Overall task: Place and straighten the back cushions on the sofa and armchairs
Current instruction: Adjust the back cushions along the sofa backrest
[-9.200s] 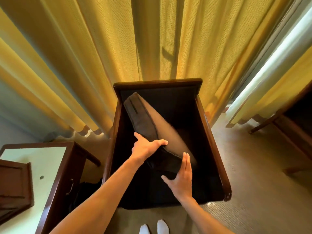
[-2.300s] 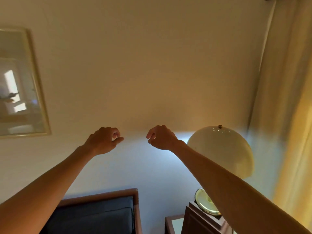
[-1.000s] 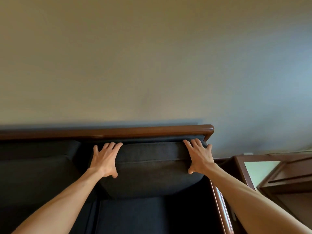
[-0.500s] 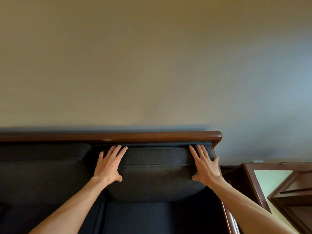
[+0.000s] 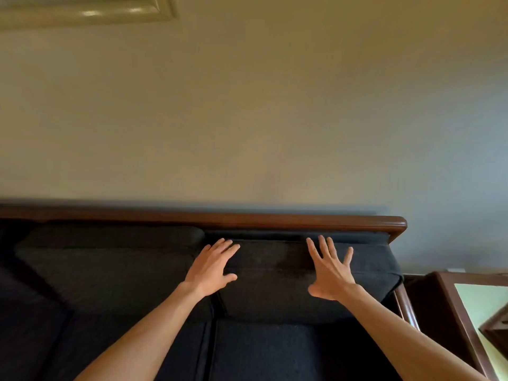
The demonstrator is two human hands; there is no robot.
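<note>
A dark sofa with a brown wooden back rail (image 5: 247,220) runs along the wall. Its right back cushion (image 5: 275,281) leans upright against the backrest at the sofa's right end. My left hand (image 5: 213,266) lies flat with straight fingers on the cushion's upper left part. My right hand (image 5: 331,268) has its fingers spread over the cushion's upper middle, seemingly pressing it. Another dark back cushion (image 5: 110,259) stands to the left, touching the first. Dark seat cushions (image 5: 275,350) lie below.
A wooden side table with a pale glass top (image 5: 481,303) stands just right of the sofa's wooden arm (image 5: 404,306). A picture frame (image 5: 88,11) hangs on the beige wall above.
Both hands have shifted from the cushion's outer top corners toward its middle, the right hand furthest. The view has panned left, showing more of the left cushion.
</note>
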